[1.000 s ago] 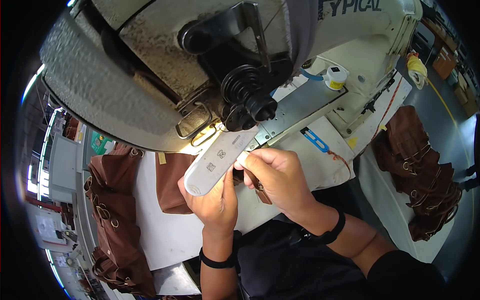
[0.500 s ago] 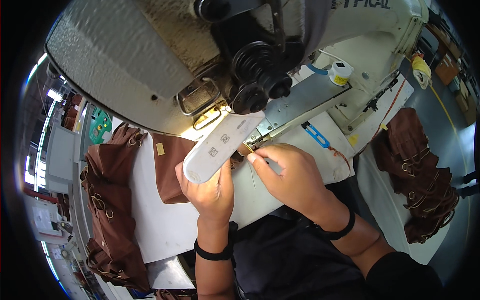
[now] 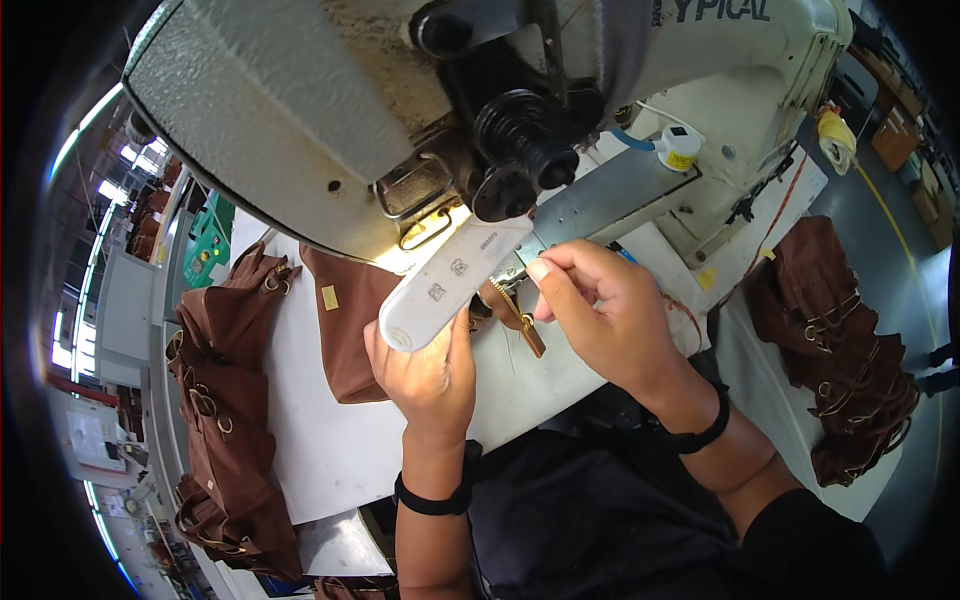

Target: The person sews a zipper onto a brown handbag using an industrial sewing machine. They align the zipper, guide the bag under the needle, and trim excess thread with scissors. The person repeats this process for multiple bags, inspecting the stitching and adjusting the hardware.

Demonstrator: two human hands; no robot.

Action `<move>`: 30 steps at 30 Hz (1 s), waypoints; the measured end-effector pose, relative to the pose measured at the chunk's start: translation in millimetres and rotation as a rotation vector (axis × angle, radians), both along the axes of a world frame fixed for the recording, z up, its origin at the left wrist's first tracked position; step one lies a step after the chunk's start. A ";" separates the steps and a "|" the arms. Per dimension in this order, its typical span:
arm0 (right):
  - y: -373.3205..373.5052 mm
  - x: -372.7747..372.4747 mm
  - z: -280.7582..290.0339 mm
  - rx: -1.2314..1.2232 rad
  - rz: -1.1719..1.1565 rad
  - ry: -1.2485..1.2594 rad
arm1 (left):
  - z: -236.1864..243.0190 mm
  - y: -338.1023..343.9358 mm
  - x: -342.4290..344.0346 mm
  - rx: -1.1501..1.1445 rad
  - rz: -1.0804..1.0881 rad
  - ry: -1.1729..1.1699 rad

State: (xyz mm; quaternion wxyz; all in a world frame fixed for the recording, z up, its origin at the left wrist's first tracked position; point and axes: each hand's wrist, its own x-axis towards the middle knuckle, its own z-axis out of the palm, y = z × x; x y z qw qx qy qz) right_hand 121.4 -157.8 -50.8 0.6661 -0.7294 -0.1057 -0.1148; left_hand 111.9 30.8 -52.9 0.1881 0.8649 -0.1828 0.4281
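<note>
A pale rounded plate with small printed marks juts toward me from under the sewing machine head. Curled around its near end is my left hand, its fingertips partly hidden behind the plate. A brown piece with a brass-coloured zip shows at the plate's right side, and a brown leather tab hangs from there. Just right of the plate, my right hand has thumb and forefinger pinched together by the metal machine bed. Whatever is between those fingertips is too small to make out.
A brown bag piece with a tan label lies left of the plate on the white table. Brown bags with metal rings line the left; more brown bags are piled right. A white cap-like device stands on the machine.
My right hand has let go of the zip end and moved up and right to the metal bed. The leather tab now hangs in sight. My left hand stays at the plate.
</note>
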 end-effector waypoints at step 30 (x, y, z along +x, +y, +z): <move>15.7 20.9 18.6 0.188 0.230 0.128 | 18.8 6.2 5.3 -0.178 -0.210 0.210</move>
